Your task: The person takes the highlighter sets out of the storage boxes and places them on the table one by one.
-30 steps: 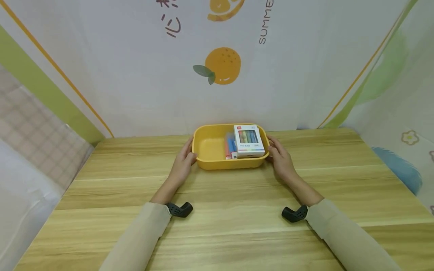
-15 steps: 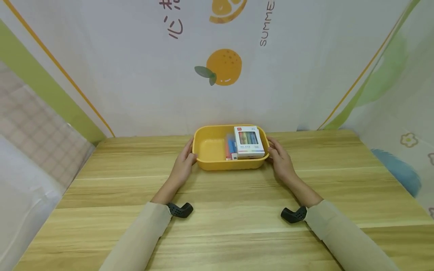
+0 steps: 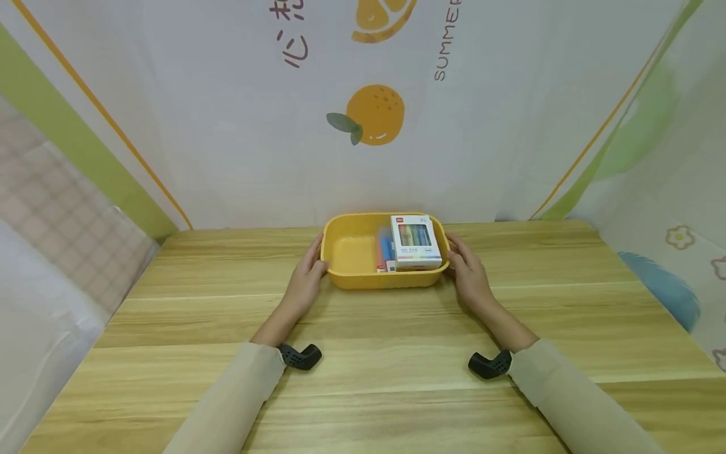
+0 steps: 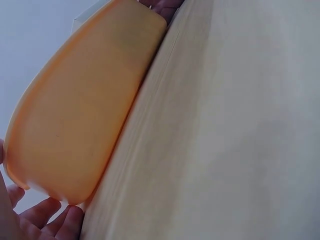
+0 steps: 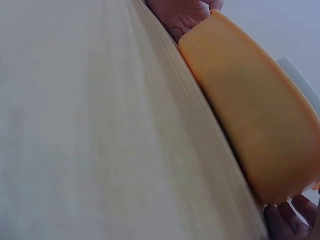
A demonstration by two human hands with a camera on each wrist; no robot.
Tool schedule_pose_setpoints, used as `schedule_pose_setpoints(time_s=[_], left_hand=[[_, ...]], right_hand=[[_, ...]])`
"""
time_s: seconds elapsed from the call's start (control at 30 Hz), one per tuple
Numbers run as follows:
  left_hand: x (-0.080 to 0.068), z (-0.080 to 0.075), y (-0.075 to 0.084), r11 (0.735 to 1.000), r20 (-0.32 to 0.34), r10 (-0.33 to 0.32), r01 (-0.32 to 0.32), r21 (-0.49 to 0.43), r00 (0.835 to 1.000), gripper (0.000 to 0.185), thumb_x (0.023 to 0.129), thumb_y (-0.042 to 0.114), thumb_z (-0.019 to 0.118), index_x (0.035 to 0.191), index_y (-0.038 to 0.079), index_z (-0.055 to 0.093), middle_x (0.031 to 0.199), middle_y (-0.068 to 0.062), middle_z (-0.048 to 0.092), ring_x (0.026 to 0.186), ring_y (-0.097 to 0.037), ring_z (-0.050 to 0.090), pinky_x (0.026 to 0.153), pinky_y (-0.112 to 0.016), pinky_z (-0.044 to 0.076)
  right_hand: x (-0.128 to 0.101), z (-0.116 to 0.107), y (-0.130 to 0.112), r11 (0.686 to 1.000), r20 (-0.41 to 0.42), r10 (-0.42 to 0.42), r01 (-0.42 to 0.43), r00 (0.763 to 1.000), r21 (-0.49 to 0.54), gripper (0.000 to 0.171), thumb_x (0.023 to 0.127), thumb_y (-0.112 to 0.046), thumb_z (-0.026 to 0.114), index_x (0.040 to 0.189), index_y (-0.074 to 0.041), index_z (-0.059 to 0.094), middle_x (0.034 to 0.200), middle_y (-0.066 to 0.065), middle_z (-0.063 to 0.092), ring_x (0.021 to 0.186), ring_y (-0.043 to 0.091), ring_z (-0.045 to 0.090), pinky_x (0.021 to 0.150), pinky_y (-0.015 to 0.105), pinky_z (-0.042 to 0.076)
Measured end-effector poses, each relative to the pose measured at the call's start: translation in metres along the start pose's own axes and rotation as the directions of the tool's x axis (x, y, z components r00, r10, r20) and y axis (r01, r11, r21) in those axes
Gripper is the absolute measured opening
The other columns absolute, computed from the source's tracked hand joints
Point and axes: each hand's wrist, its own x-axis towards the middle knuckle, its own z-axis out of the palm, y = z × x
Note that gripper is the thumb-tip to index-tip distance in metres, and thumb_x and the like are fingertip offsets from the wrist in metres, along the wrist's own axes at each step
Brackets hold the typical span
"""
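Near the far edge of the table, the left hand and right hand grip opposite ends of a yellow tub, fingers curled round each end, probably to keep it level. The white box and slim packet crowd its right half, so I'd guess that end is heavier.

Oblong yellow bin, right half loaded, upright toward back of the table.

A white flat backdrop sheet bears "SUMMER", cropped at the last letter, and "心"; the fine print on a white rectangular carton is illegible.
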Motion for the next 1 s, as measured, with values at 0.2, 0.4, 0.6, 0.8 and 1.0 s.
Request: schedule_pose_setpoints(time_s=[0.2, 0.4, 0.6, 0.8, 1.0], left_hand=[[-0.009, -0.001, -0.001, 1.0, -0.005, 0.0, 0.0, 0.003, 1.0, 0.066, 0.103, 0.012, 0.038, 0.164, 0.017, 0.014, 0.169, -0.006, 0.022, 0.153, -0.026, 0.031, 0.12, -0.047, 0.037], [-0.02, -0.002, 0.001, 1.0, -0.012, 0.0, 0.0, 0.007, 1.0, 0.066, 0.102, 0.011, 0.038, 0.164, 0.019, 0.015, 0.168, -0.01, 0.025, 0.151, -0.028, 0.036, 0.119, -0.047, 0.039], [-0.03, -0.001, 0.003, 1.0, -0.02, 0.003, -0.003, -0.001, 1.0, 0.067, 0.102, 0.01, 0.039, 0.164, 0.016, 0.015, 0.167, -0.011, 0.026, 0.152, -0.028, 0.034, 0.119, -0.047, 0.037], [-0.039, 0.0, 0.005, 1.0, -0.02, 0.008, -0.008, -0.01, 1.0, 0.067, 0.102, 0.008, 0.037, 0.164, 0.015, 0.013, 0.168, -0.009, 0.024, 0.152, -0.028, 0.032, 0.12, -0.048, 0.037], [-0.046, -0.002, 0.007, 1.0, -0.013, 0.021, -0.021, -0.013, 1.0, 0.066, 0.102, 0.005, 0.036, 0.164, 0.014, 0.013, 0.167, -0.013, 0.025, 0.152, -0.029, 0.034, 0.12, -0.049, 0.036]], right_hand=[[-0.006, 0.003, -0.003, 1.0, -0.006, 0.003, -0.003, 1.0, 0.008, 0.049, 0.109, -0.024, 0.033, 0.158, -0.016, 0.035, 0.153, 0.019, 0.049, 0.137, 0.031, 0.05, 0.104, 0.03, 0.049], [-0.014, 0.005, -0.007, 1.0, -0.006, -0.017, 0.017, 1.0, 0.009, 0.048, 0.109, -0.023, 0.034, 0.157, -0.017, 0.037, 0.152, 0.019, 0.05, 0.136, 0.031, 0.051, 0.09, 0.006, 0.044], [-0.02, 0.006, -0.007, 1.0, -0.011, -0.027, 0.027, 1.0, -0.001, 0.047, 0.109, -0.02, 0.034, 0.156, -0.015, 0.039, 0.151, 0.02, 0.051, 0.134, 0.031, 0.052, 0.09, 0.004, 0.043], [-0.032, 0.006, -0.009, 0.999, -0.002, -0.03, 0.03, 1.0, -0.012, 0.047, 0.109, -0.021, 0.034, 0.156, -0.015, 0.038, 0.151, 0.02, 0.051, 0.136, 0.031, 0.051, 0.09, 0.004, 0.044], [-0.04, 0.006, -0.01, 0.999, 0.005, -0.052, 0.052, 0.999, -0.002, 0.047, 0.11, -0.02, 0.035, 0.156, -0.012, 0.038, 0.15, 0.022, 0.05, 0.135, 0.033, 0.051, 0.091, 0.004, 0.044]])
